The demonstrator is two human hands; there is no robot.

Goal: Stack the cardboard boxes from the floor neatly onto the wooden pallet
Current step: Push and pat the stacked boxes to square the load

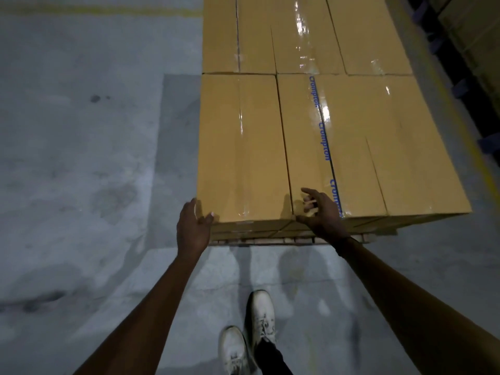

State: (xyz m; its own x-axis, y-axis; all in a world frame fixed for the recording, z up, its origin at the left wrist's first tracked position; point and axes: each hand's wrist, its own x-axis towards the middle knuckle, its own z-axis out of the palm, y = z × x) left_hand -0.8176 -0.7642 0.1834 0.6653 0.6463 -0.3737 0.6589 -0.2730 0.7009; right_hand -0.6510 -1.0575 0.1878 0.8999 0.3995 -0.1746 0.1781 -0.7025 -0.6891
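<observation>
Several tan cardboard boxes sealed with clear tape lie packed side by side in a stack on the wooden pallet (270,241), whose slats peek out under the near edge. The near left box (243,147) sits flush beside the near middle box (305,136), which carries blue printed tape. My left hand (192,226) rests against the near left corner of the left box, thumb on its top edge, fingers relaxed. My right hand (322,212) hovers over the near edge by the seam between those two boxes, fingers loosely spread, holding nothing.
Grey concrete floor (81,171) stretches to the left and in front of the pallet. My white shoes (249,334) stand just short of it. A yellow floor line (460,125) and dark blue racking (465,85) run along the right side.
</observation>
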